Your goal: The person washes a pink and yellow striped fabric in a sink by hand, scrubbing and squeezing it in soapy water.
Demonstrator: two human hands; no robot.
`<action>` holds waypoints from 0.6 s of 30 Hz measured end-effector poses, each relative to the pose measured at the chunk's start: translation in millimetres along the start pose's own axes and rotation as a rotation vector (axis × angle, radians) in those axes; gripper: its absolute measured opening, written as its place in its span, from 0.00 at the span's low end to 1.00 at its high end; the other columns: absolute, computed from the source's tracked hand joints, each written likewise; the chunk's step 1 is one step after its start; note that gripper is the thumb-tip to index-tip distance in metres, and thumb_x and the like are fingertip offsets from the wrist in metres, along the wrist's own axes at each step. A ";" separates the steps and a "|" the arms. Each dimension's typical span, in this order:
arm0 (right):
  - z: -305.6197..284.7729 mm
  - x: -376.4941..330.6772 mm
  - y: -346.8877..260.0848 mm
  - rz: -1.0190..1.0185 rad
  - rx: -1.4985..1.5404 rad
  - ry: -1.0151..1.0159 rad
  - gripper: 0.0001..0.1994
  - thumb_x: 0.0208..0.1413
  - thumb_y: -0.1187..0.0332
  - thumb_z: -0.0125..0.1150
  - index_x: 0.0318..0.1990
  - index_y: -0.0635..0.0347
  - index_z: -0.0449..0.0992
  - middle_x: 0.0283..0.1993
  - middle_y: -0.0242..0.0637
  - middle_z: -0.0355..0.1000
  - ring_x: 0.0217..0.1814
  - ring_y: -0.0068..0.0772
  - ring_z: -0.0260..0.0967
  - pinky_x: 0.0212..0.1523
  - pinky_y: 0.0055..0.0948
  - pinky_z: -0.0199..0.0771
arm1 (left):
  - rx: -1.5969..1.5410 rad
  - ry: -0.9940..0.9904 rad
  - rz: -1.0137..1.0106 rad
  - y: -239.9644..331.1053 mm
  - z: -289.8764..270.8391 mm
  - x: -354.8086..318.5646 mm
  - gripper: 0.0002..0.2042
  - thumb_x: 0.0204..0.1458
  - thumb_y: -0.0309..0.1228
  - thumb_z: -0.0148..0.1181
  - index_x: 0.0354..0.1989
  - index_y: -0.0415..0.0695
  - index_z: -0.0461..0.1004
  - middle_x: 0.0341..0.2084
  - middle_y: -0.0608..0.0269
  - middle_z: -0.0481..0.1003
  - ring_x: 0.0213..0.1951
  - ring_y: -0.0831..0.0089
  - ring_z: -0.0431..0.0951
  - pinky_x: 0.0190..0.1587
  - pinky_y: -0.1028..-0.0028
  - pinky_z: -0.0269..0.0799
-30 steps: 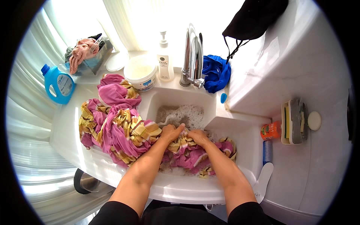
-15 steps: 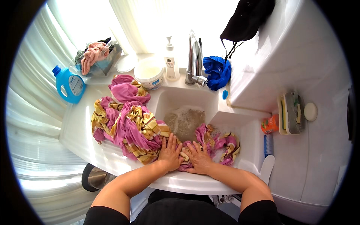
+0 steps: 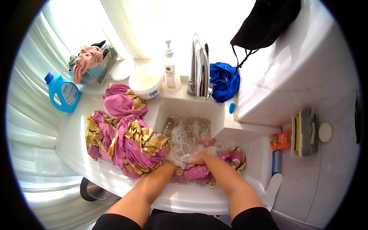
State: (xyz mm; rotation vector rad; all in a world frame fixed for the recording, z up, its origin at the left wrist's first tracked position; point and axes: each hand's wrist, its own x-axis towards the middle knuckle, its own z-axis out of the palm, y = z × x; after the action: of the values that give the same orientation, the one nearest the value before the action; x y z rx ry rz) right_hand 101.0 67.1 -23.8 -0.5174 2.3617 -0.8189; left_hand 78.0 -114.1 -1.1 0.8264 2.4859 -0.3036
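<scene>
Both hands reach into the foamy, cloudy water of a white sink. My left hand is sunk beside the heap's inner edge, its fingers hidden by suds. Close to it, my right hand presses into the water over the pink cloth; foam covers its fingers too. A large pink-and-yellow plaid cloth lies bunched on the left ledge. Wet pink cloth shows below and between my hands, and more plaid cloth rests on the right in the basin.
A chrome faucet stands at the back, beside a white pump bottle and a round tub. Blue cloth is right of it. A blue jug stands left. A brush and sponges are at the right wall.
My hands have gone from pressing on the cloth at the sink's front edge down into the water. Foam has spread around them, and the cloth between them has been pushed into the water.
</scene>
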 end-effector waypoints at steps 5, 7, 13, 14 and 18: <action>-58.4 -26.2 -62.0 0.262 0.029 0.157 0.28 0.33 0.49 0.64 0.41 0.60 0.76 0.40 0.49 0.75 0.42 0.50 0.72 0.43 0.38 0.72 | 0.085 -0.077 0.108 -5.7 -59.4 -27.9 0.19 0.49 0.43 0.51 0.38 0.40 0.79 0.41 0.49 0.75 0.53 0.52 0.67 0.61 0.45 0.41; -47.0 -49.0 -78.7 0.209 0.059 0.290 0.26 0.31 0.50 0.66 0.37 0.61 0.77 0.36 0.50 0.75 0.39 0.51 0.72 0.41 0.39 0.71 | -0.013 0.004 0.239 -10.4 -62.0 -47.4 0.19 0.52 0.43 0.49 0.29 0.40 0.81 0.31 0.51 0.78 0.45 0.54 0.73 0.57 0.53 0.54; -61.8 -100.9 -136.5 0.014 0.178 0.565 0.21 0.29 0.55 0.67 0.30 0.62 0.76 0.28 0.47 0.73 0.33 0.47 0.72 0.37 0.39 0.70 | -0.332 0.363 0.364 -30.9 -95.5 -116.7 0.25 0.56 0.43 0.43 0.20 0.36 0.77 0.19 0.47 0.75 0.32 0.46 0.74 0.41 0.57 0.68; -68.6 -102.7 -144.7 -0.087 0.137 0.663 0.18 0.30 0.58 0.67 0.27 0.62 0.76 0.25 0.44 0.73 0.31 0.44 0.72 0.35 0.37 0.70 | -0.433 0.535 0.347 -33.1 -100.0 -123.7 0.23 0.56 0.40 0.46 0.16 0.36 0.75 0.16 0.44 0.73 0.24 0.45 0.73 0.37 0.55 0.67; -110.9 -101.1 -205.1 -0.247 0.075 0.841 0.16 0.29 0.62 0.69 0.29 0.60 0.78 0.27 0.39 0.75 0.31 0.38 0.72 0.37 0.32 0.70 | -0.676 0.715 0.344 -77.5 -138.0 -157.6 0.21 0.52 0.41 0.53 0.15 0.36 0.73 0.15 0.43 0.72 0.23 0.45 0.73 0.30 0.54 0.68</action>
State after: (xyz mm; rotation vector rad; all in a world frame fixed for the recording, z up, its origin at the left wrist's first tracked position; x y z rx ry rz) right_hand 141.1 16.6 222.0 -0.4991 3.0313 -1.4501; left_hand 86.2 -204.9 202.7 1.1490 2.6753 1.0631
